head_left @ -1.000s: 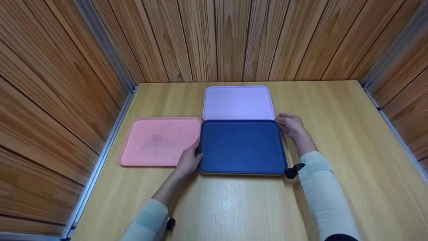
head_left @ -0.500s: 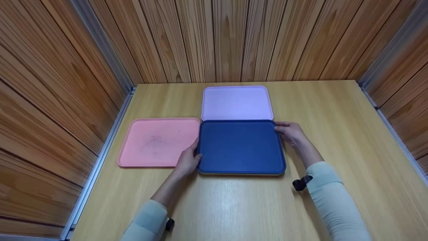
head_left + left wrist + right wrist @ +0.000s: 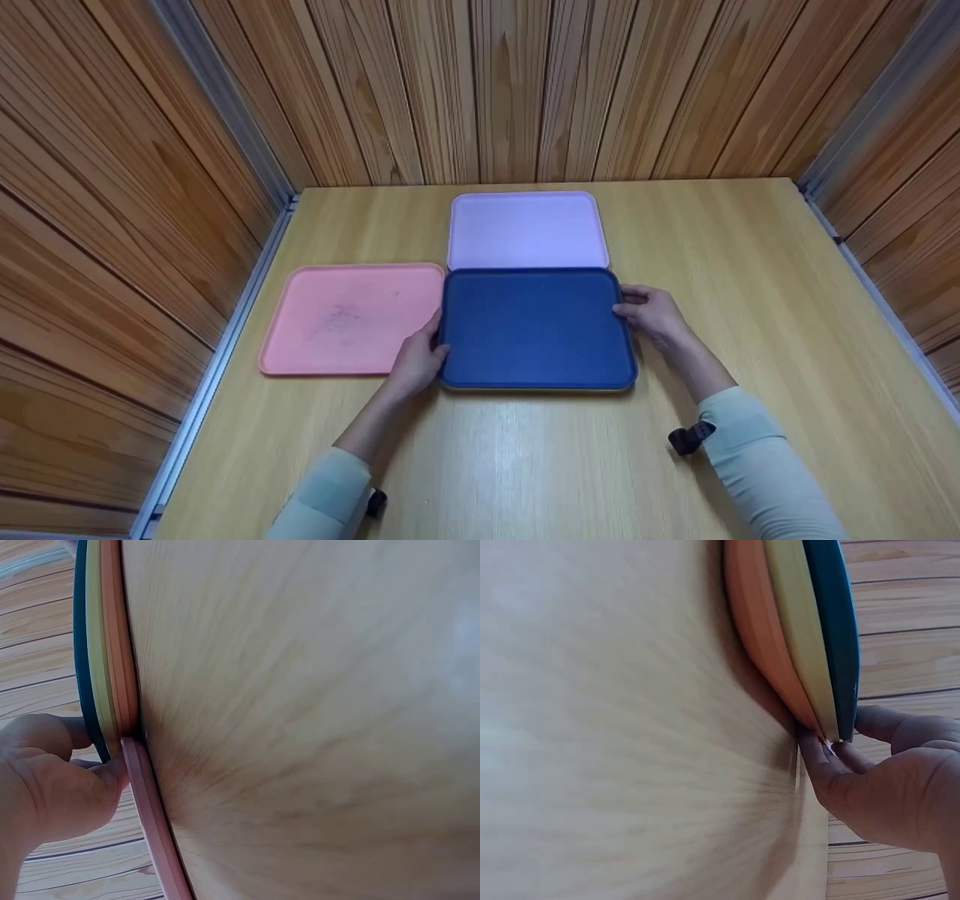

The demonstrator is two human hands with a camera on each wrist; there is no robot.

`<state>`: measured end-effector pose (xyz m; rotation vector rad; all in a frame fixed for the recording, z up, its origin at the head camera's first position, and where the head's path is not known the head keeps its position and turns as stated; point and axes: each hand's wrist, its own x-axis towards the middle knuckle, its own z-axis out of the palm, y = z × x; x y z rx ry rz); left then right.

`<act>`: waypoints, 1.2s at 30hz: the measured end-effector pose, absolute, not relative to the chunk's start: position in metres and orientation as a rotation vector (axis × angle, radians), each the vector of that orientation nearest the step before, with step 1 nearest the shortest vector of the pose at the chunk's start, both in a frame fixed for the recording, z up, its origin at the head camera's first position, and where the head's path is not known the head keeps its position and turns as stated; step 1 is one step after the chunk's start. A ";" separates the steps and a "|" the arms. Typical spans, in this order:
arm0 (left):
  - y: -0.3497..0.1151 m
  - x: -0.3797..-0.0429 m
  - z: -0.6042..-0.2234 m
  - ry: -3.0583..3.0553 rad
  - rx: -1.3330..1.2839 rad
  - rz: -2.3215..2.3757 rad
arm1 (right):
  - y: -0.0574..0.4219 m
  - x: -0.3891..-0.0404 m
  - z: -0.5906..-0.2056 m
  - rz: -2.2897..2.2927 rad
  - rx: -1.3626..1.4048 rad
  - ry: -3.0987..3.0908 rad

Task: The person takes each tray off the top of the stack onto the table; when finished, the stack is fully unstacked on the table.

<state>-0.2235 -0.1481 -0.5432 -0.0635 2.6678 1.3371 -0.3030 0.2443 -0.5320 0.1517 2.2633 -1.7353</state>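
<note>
A dark blue tray [image 3: 536,330] lies on top of a stack in the middle of the table. Under it, both wrist views show the edges of a yellow tray [image 3: 95,637] and an orange tray [image 3: 756,622]. My left hand [image 3: 416,361] grips the stack's left side, thumb over the blue rim and fingers beside the pink tray. At the right side my right hand [image 3: 654,313] holds the stack too: its thumb [image 3: 877,721] is on the blue rim, its fingertips low against the trays' edges.
Left of the stack lies a pink tray [image 3: 345,319] with dark scuffs, its edge right at the stack. A lavender tray [image 3: 529,229] sits behind, against the blue tray's far edge. Wood-panelled walls [image 3: 510,90] enclose the table [image 3: 517,472] at the back and sides.
My right hand has come from the stack's far right corner down its right edge, and its thumb now lies over the blue rim. The left hand keeps its place at the left edge.
</note>
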 end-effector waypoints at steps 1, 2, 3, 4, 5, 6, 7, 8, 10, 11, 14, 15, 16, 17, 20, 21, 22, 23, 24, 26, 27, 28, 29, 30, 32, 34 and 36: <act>-0.148 -0.223 -0.543 2.665 -0.064 1.339 | 0.245 -0.300 -0.532 -1.730 0.140 2.269; -0.149 -0.223 -0.543 2.669 -0.054 1.344 | 0.245 -0.297 -0.532 -1.726 0.130 2.273; -0.149 -0.223 -0.543 2.673 -0.043 1.347 | 0.246 -0.294 -0.532 -1.720 0.126 2.276; -0.149 -0.223 -0.544 2.673 -0.037 1.350 | 0.246 -0.291 -0.532 -1.716 0.135 2.275; -0.150 -0.223 -0.544 2.681 -0.029 1.351 | 0.246 -0.289 -0.532 -1.712 0.143 2.275; -0.150 -0.223 -0.545 2.685 -0.026 1.352 | 0.246 -0.286 -0.532 -1.707 0.150 2.274; -0.150 -0.223 -0.545 2.689 -0.025 1.351 | 0.246 -0.283 -0.532 -1.703 0.158 2.272; -0.150 -0.223 -0.545 2.696 -0.022 1.350 | 0.245 -0.280 -0.532 -1.704 0.161 2.270; -0.151 -0.223 -0.546 2.702 -0.024 1.349 | 0.245 -0.275 -0.532 -1.710 0.161 2.267; -0.151 -0.223 -0.546 2.705 -0.026 1.350 | 0.244 -0.272 -0.532 -1.716 0.162 2.265; -0.151 -0.223 -0.546 2.697 -0.029 1.352 | 0.244 -0.265 -0.532 -1.746 0.167 2.249; -0.151 -0.223 -0.546 2.695 -0.029 1.351 | 0.244 -0.262 -0.532 -1.752 0.169 2.249; -0.150 -0.223 -0.546 2.689 -0.033 1.349 | 0.244 -0.260 -0.532 -1.758 0.171 2.245; -0.150 -0.223 -0.546 2.683 -0.040 1.345 | 0.243 -0.258 -0.532 -1.765 0.183 2.239; -0.149 -0.224 -0.545 2.663 -0.070 1.332 | 0.242 -0.253 -0.533 -1.774 0.199 2.248; -0.149 -0.225 -0.545 2.656 -0.079 1.329 | 0.242 -0.252 -0.533 -1.778 0.205 2.254; -0.149 -0.226 -0.545 2.650 -0.091 1.329 | 0.241 -0.251 -0.534 -1.783 0.212 2.261; -0.149 -0.226 -0.545 2.649 -0.096 1.328 | 0.241 -0.250 -0.534 -1.785 0.222 2.270; -0.149 -0.226 -0.545 2.650 -0.096 1.329 | 0.240 -0.250 -0.534 -1.786 0.228 2.283; -0.149 -0.227 -0.545 2.653 -0.093 1.333 | 0.239 -0.249 -0.534 -1.792 0.238 2.300; -0.149 -0.226 -0.545 2.656 -0.091 1.334 | 0.239 -0.248 -0.535 -1.796 0.246 2.306; -0.149 -0.226 -0.545 2.660 -0.085 1.334 | 0.239 -0.248 -0.535 -1.799 0.250 2.308; -0.149 -0.225 -0.546 2.660 -0.083 1.334 | 0.239 -0.247 -0.535 -1.799 0.257 2.308; -0.149 -0.225 -0.545 2.660 -0.088 1.334 | 0.239 -0.247 -0.535 -1.798 0.258 2.315; -0.149 -0.224 -0.545 2.653 -0.095 1.332 | 0.240 -0.248 -0.535 -1.794 0.261 2.331; -0.149 -0.224 -0.545 2.644 -0.096 1.336 | 0.240 -0.248 -0.535 -1.786 0.259 2.357; -0.149 -0.224 -0.545 2.633 -0.106 1.346 | 0.240 -0.249 -0.535 -1.780 0.251 2.380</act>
